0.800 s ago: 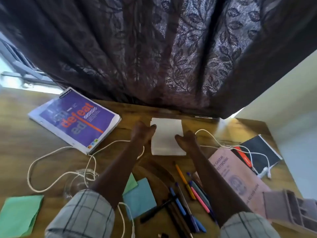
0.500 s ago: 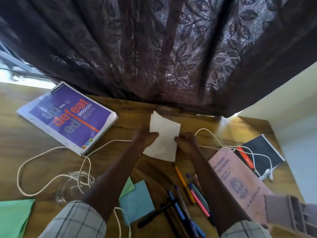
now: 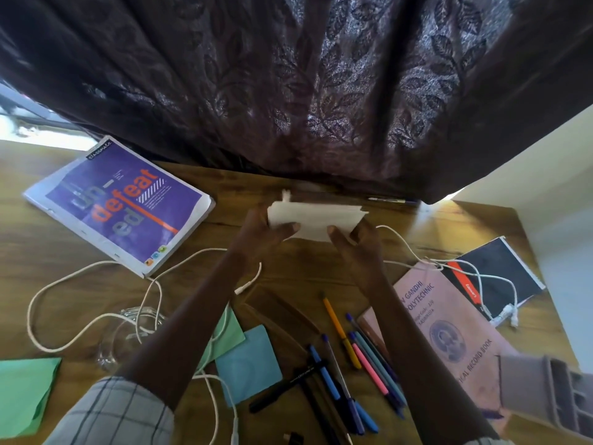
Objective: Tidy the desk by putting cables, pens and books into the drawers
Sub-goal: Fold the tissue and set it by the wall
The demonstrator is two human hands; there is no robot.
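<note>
Both hands hold a white folded sheet of paper [image 3: 316,216] a little above the wooden desk [image 3: 305,268], near the curtain. My left hand [image 3: 263,229] grips its left end and my right hand [image 3: 356,240] its right end. A purple notebook [image 3: 122,203] lies at the back left. A white cable [image 3: 93,303] loops across the left of the desk. Several coloured pens [image 3: 356,364] lie in front of my right arm. A pink record book [image 3: 449,329] and a black notebook [image 3: 494,274] lie at the right, with white earphones [image 3: 487,284] draped over them.
A dark patterned curtain [image 3: 305,91] hangs over the desk's back edge. Green paper [image 3: 22,393] and blue paper [image 3: 247,361] lie near the front. A clear glass [image 3: 131,335] stands under the cable. A grey organiser tray [image 3: 552,390] sits at the front right corner.
The white paper was flat on the desk; both hands have lifted it and tipped it up, so that it now shows nearly edge-on.
</note>
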